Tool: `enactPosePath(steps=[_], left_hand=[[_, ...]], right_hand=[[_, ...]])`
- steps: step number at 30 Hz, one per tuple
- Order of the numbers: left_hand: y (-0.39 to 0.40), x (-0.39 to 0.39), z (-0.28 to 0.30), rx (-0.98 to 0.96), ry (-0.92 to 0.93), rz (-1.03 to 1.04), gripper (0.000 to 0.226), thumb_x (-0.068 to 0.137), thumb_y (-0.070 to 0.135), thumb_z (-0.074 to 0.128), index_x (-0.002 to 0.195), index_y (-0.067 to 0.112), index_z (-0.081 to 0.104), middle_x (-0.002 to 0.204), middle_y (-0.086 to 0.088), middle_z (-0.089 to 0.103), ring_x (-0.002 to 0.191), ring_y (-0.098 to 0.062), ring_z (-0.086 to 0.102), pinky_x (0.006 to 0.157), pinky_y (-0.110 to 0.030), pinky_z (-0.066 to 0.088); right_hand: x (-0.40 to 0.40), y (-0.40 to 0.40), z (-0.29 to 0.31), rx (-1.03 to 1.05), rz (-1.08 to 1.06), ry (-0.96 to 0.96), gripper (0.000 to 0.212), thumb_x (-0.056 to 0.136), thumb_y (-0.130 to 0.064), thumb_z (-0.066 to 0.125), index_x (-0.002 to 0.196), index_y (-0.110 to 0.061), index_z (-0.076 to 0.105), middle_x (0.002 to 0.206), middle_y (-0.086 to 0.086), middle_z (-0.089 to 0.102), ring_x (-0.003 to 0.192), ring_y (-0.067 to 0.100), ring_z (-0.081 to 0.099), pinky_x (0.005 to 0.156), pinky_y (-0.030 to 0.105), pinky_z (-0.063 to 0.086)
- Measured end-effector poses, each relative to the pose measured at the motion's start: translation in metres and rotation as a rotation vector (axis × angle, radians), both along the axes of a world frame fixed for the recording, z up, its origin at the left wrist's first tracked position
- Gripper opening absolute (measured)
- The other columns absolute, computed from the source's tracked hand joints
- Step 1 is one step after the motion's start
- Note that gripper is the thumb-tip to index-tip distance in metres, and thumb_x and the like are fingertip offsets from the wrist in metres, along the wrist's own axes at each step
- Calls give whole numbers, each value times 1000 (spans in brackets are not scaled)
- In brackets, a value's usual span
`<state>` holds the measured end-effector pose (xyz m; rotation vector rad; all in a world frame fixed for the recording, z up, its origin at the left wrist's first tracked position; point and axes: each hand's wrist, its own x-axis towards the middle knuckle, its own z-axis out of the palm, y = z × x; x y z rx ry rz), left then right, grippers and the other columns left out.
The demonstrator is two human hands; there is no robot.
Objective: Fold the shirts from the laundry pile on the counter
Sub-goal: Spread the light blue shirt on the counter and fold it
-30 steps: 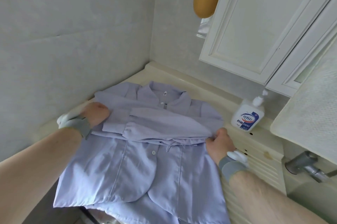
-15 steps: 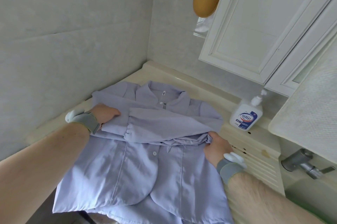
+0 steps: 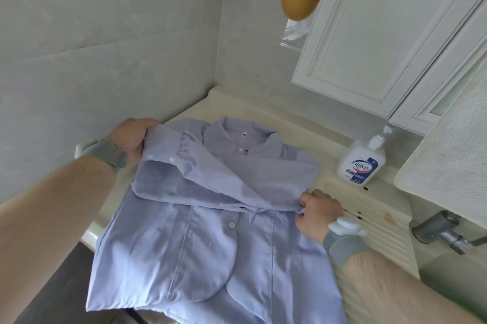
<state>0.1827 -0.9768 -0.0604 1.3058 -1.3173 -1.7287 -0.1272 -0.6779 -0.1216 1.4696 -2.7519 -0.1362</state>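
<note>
A lilac shirt [image 3: 210,231] lies face up on the cream counter [image 3: 263,110], hem hanging over the near edge, collar toward the far wall; its long axis runs near to far. The right hand [image 3: 317,214] pinches the folded sleeve; farther off, the left hand [image 3: 131,136] grips its cuff. Letting go unevenly could undo the fold, or the overhanging hem might drag the shirt off.

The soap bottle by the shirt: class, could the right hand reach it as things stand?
Probably yes: the soap bottle stands on bare counter just beyond the right hand, nothing between, but that hand must first release the shirt.
</note>
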Motion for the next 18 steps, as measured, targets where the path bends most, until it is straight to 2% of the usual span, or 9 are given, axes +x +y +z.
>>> enactPosePath(steps=[1,3,5,8,10,12,14,16,18], left_hand=[[4,-1,-1,-3,-1,-16,54,94,19,57,139,-4,39,131,-23,55,110,-39,58,97,-53,46],[10,-2,-10,-96,-150,-67,71,92,14,63,148,3,21,130,-16,50,112,-37,55,96,-53,46],[8,-2,-17,-272,-324,-103,72,90,9,64,148,7,22,133,-20,47,114,-38,53,97,-49,45],[-1,5,-16,-442,-418,-33,70,90,4,59,150,13,25,121,-24,50,103,-38,53,89,-42,45],[-1,11,-23,-460,-575,-22,66,90,1,55,149,11,26,128,-31,50,111,-43,52,94,-45,43],[4,13,-35,-443,-734,-8,62,90,2,52,147,9,29,138,-26,47,122,-42,49,100,-45,39],[11,11,-43,-439,-786,4,60,90,3,52,146,9,32,137,-24,48,123,-42,49,100,-45,40],[12,10,-48,-463,-779,16,59,90,4,54,145,7,33,136,-27,48,122,-43,48,100,-47,38],[8,10,-50,-475,-735,8,58,91,8,57,144,5,34,135,-28,48,121,-44,47,99,-47,36]], right_hand=[[1,-3,-1,-18,11,15,25,75,-37,53,98,-27,54,106,0,56,102,27,55,84,35,39],[2,-8,-1,1,62,29,25,78,-36,53,102,-27,53,106,-1,58,101,27,58,84,35,38],[2,-12,3,-67,94,27,21,80,-28,53,101,-25,56,101,2,65,94,29,62,80,35,38],[-7,-13,6,-364,150,55,24,72,-15,63,95,-20,66,82,6,67,78,35,64,72,38,41],[-9,-7,4,-217,241,58,30,74,-18,60,101,-27,67,84,2,64,85,32,63,75,36,39],[-6,-3,0,6,273,9,38,77,-26,53,112,-37,62,95,-4,61,98,25,60,81,33,36],[-4,0,-1,70,263,-7,42,73,-35,50,112,-39,64,95,-6,59,100,22,58,82,31,35],[-3,-3,-1,-57,199,-72,32,71,-39,56,99,-33,72,92,-2,59,99,25,58,84,32,40],[-9,-13,3,-279,52,-226,14,74,-28,67,84,-23,75,93,6,62,99,30,59,87,34,44]])
